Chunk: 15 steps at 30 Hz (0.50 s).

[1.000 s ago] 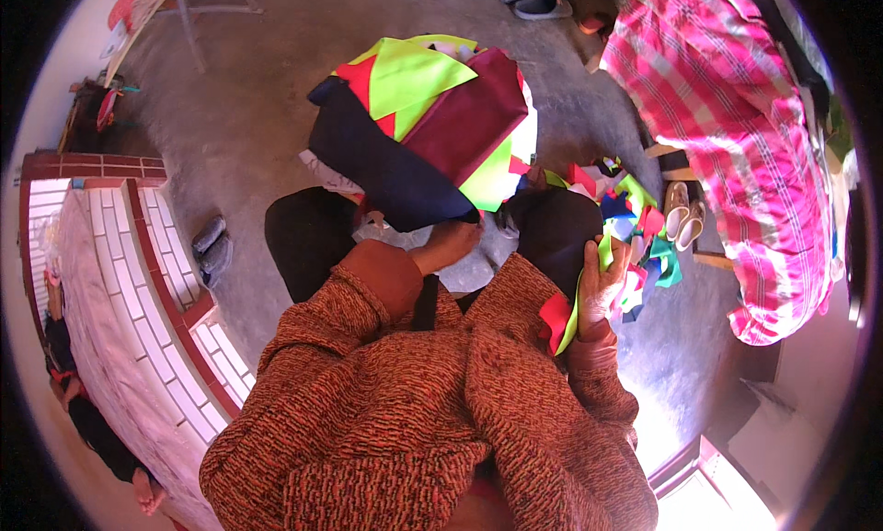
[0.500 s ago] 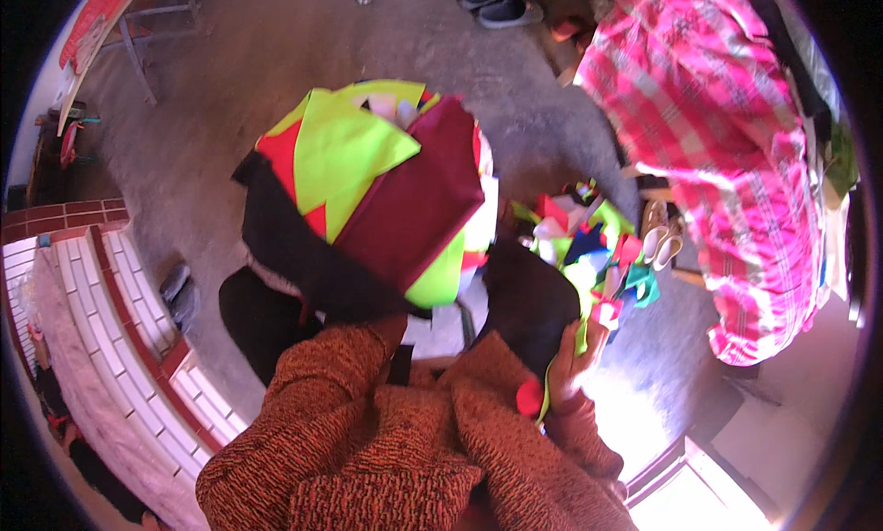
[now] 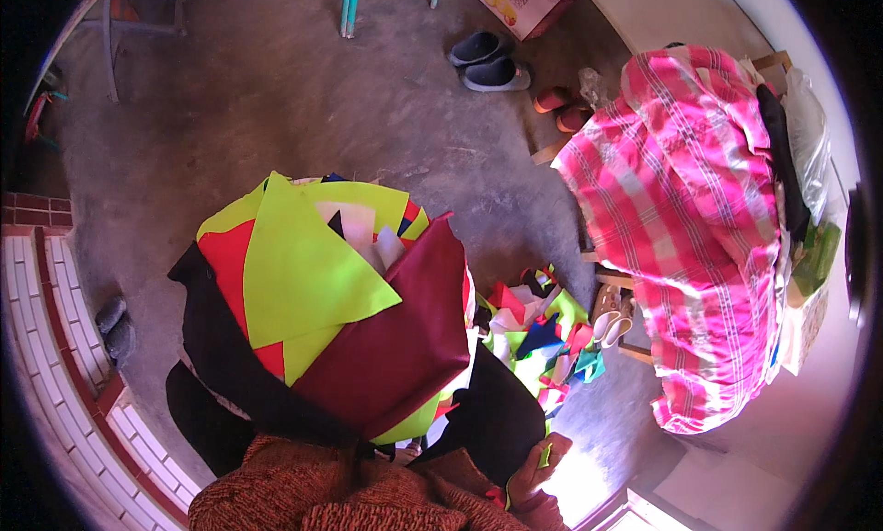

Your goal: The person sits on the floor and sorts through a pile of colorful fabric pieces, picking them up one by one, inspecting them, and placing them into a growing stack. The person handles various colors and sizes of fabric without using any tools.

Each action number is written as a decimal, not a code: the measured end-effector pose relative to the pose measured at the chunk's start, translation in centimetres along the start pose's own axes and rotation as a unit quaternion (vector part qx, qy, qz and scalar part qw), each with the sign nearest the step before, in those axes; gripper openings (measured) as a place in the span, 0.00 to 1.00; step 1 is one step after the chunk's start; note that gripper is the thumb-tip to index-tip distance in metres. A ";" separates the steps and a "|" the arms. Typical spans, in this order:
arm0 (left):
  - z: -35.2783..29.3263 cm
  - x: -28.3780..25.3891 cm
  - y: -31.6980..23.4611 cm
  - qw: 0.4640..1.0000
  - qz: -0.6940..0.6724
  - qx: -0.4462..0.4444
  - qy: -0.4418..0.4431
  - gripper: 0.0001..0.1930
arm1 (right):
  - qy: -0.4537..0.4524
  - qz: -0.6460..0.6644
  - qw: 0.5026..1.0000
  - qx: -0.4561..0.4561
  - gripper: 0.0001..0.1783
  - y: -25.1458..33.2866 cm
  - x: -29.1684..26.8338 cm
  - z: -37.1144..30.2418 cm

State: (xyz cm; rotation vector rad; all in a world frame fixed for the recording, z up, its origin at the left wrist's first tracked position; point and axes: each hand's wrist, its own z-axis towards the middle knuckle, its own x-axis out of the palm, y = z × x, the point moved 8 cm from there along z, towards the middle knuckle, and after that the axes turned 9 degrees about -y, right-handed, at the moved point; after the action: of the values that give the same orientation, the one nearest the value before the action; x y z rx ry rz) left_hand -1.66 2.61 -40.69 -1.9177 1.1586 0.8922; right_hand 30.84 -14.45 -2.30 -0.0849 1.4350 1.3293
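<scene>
Plainly, the cloth bundle [image 3: 345,333] is what matters here: a rounded mass of overlapping pieces in front of the lap, its lower edge between the left knee [image 3: 204,407] and the right knee [image 3: 497,407]. What props it up underneath is hidden. On top, a pointed yellow-green piece [image 3: 308,274] overlaps a maroon piece [image 3: 400,338] and a red piece [image 3: 228,269], while a black piece [image 3: 230,347] runs down the left side.

The right hand [image 3: 526,476] is just beside the right knee, fingers closed around a small yellow-green scrap [image 3: 545,456], well apart from the scrap pile [image 3: 543,338] on the floor [image 3: 230,108]. The left hand is out of sight behind the left sleeve [image 3: 294,476] and the bundle's near edge, so I cannot tell whether its fingers are apart or together.

To handle this well, I would pinch the scrap by one edge so that it hangs flat, and clear of the sleeve. The bundle looks layered and loose along its top, so steady it from below and avoid dragging the pointed corners. A light, even hold should suit this cloth; a hard tug on one piece could shift its neighbours.
</scene>
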 end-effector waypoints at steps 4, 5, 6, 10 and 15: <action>-1.4 1.8 0.2 1.000 -0.005 0.009 0.023 0.12 | -0.022 0.008 0.999 0.028 0.07 0.9 0.4 0.0; -1.7 2.2 0.2 1.000 -0.006 0.009 0.026 0.12 | -0.016 -0.017 1.000 -0.010 0.08 0.6 0.3 0.2; -2.0 2.5 0.2 0.999 -0.007 0.010 0.031 0.12 | -0.017 -0.025 1.000 0.005 0.09 0.0 0.0 -0.1; -2.6 3.3 0.1 0.999 -0.007 0.018 0.041 0.12 | -0.035 -0.036 0.999 0.009 0.10 1.0 0.5 0.2; -3.3 4.1 0.1 0.998 -0.006 0.029 0.052 0.11 | 0.011 -0.063 0.998 0.021 0.11 0.8 0.3 0.4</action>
State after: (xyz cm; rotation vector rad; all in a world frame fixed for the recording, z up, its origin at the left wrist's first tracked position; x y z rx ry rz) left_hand 0.35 -1.93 -42.43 -1.9414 1.2177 0.7524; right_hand 30.42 -13.72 -1.89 -0.1610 1.4516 1.1976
